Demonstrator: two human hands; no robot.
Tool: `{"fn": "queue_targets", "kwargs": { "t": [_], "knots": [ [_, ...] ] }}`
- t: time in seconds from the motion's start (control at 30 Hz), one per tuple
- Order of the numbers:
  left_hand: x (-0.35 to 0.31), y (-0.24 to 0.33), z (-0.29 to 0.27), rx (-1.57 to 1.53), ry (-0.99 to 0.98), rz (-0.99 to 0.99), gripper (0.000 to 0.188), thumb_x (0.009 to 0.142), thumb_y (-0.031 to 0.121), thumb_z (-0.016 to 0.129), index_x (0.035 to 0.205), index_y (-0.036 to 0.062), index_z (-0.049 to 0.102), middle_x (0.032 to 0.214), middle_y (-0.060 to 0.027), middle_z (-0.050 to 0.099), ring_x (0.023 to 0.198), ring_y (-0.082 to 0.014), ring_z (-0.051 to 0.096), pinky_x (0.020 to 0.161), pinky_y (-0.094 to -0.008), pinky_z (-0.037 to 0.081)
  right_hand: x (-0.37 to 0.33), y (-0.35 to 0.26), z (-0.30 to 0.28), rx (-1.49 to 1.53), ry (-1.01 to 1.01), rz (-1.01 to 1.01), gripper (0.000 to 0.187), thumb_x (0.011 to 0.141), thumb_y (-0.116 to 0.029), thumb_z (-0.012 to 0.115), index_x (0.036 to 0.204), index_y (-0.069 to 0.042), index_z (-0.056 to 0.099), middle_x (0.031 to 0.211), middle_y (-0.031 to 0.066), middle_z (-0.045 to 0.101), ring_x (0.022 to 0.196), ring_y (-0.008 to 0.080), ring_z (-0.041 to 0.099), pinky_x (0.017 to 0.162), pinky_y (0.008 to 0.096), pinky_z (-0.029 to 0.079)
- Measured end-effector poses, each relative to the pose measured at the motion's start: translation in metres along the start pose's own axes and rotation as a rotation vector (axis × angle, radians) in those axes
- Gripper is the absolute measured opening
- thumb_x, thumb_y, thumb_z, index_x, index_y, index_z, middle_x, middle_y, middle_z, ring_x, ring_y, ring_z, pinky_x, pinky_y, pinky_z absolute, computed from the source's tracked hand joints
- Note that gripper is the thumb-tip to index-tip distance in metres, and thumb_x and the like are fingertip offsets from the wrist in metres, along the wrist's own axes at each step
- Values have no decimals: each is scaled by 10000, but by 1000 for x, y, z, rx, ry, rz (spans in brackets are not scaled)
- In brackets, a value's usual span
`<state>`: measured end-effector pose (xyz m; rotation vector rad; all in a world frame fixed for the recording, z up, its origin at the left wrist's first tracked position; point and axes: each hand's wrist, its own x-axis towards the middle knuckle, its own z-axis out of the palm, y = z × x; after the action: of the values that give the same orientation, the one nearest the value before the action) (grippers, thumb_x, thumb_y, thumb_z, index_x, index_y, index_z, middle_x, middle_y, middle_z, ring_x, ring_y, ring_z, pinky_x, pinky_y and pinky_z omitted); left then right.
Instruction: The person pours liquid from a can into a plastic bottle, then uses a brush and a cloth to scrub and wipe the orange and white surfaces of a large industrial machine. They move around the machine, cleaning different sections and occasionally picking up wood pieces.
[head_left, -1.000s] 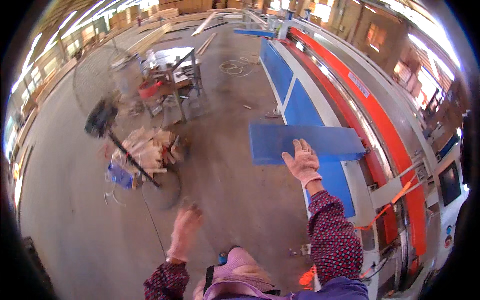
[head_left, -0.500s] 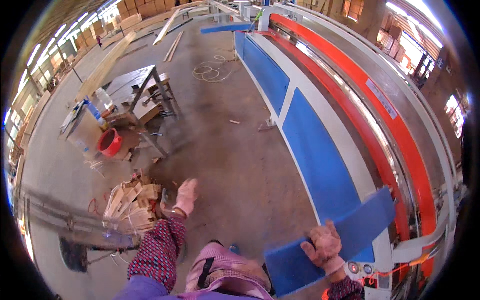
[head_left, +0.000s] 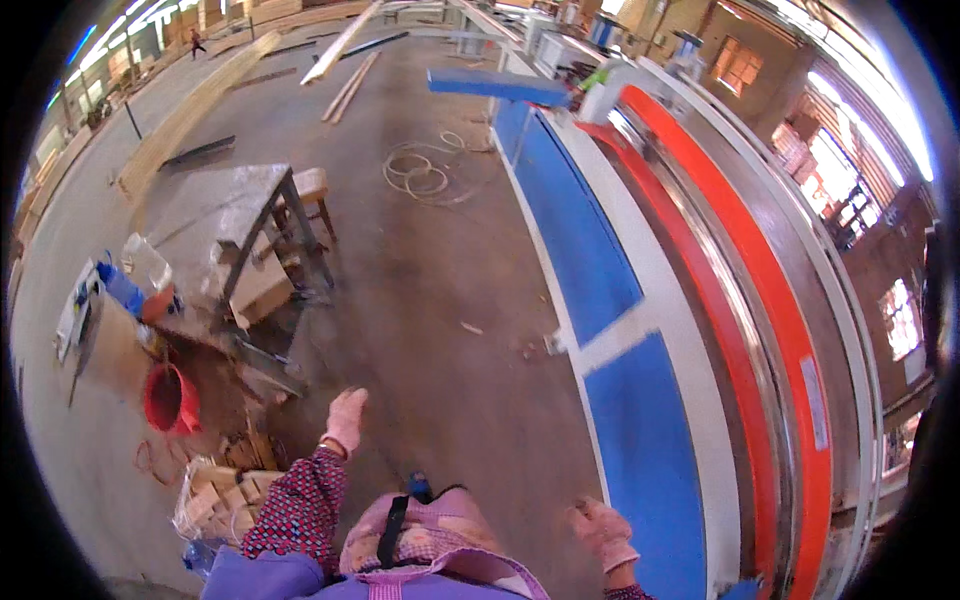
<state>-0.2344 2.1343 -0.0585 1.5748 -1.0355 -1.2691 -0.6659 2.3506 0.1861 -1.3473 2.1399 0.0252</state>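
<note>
My left hand, in a pale pink glove, hangs in the air over the brown floor, fingers loosely stretched and nothing in them. My right hand, gloved alike, is a little blurred beside the long machine; its fingers are slightly bent and hold nothing. Nearest to that hand is a blue side panel on the machine's white frame. Below and left of my left hand lies a bundle of wood offcuts in a clear wrapping.
Left of the walkway stand a red bucket and a worktable with boxes beneath it. A coil of pale hose lies on the floor ahead. Long boards rest farther off. A blue flap juts from the machine's far end.
My right hand has come off the blue sloping panel at the machine's near end. I have moved forward: the table, bucket and offcuts sit nearer and lower. My left hand stays free.
</note>
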Motion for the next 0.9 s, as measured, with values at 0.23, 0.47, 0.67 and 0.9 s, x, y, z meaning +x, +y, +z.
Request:
{"fn": "queue_targets", "kwargs": {
  "t": [0.23, 0.47, 0.67, 0.9],
  "knots": [
    [185, 218, 16, -393, -45, -13, 417, 922, 218, 590, 1303, 52, 549, 1127, -35, 627, 986, -128, 591, 856, -293, 484, 229, -141, -36, -178, -103, -323, 501, 895, -511, 489, 1169, -119, 638, 1144, 157, 658, 1090, 346, 604, 918, 442, 471],
    [292, 250, -55, -412, 270, -65, 431, 946, 208, 550, 1331, 20, 504, 1076, -32, 639, 947, -132, 612, 859, -299, 488, 468, -338, -123, -1, 136, -513, 526, 887, -486, 533, 1192, -67, 626, 1133, 170, 662, 1066, 356, 616, 912, 424, 481],
    [393, 270, -101, -551, 512, -128, 253, 914, 236, 551, 1114, 84, 571, 989, -22, 628, 811, -134, 617, 683, -273, 497, 624, -547, -217, 142, 369, -857, 468, 860, -326, 648, 1201, -8, 613, 1137, 196, 658, 1042, 332, 639, 894, 396, 501],
    [668, 364, -125, -545, 393, -14, 400, 914, 182, 566, 1276, 18, 526, 1022, -44, 615, 872, -134, 584, 791, -285, 493, 766, -700, -273, 376, 509, -784, 401, 846, -313, 659, 1165, -70, 648, 1108, 136, 681, 1010, 321, 645, 864, 402, 508]
  ]
}}
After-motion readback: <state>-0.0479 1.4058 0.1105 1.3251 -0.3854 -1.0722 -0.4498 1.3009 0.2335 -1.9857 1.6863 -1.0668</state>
